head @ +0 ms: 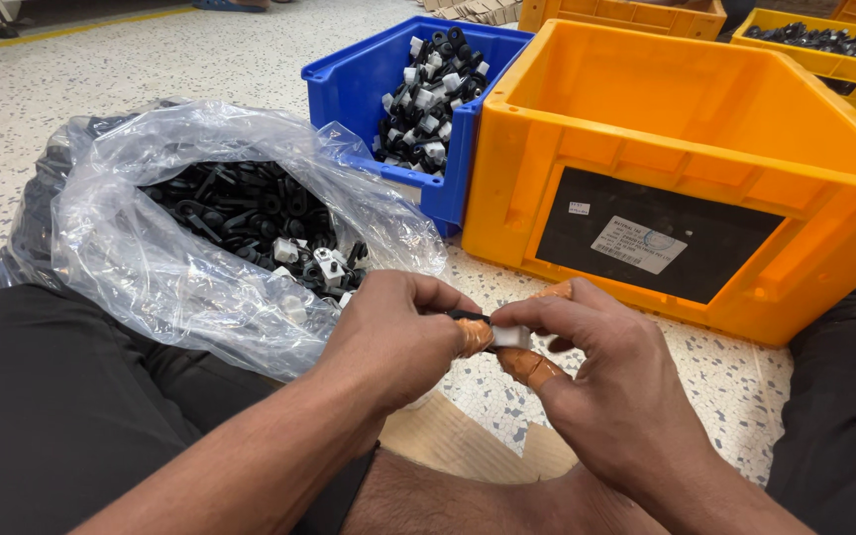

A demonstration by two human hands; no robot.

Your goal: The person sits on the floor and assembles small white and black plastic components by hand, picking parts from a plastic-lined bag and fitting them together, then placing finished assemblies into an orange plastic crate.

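Note:
My left hand (393,337) and my right hand (596,367) meet low in the middle, above my lap. Between their fingertips they pinch a small part: a black plastic piece (468,316) on the left-hand side and a white clip (510,337) on the right-hand side. Orange-brown tape wraps several of my fingertips. Just left of my left hand lies an open clear plastic bag (151,258) full of black plastic parts (240,213), with a few white clips among them.
A blue bin (349,84) holding black-and-white assembled parts stands behind the bag. An orange crate (686,149) with a black label panel sits to the right, with more orange and yellow crates behind it. My black-trousered legs frame the speckled floor; cardboard lies under my hands.

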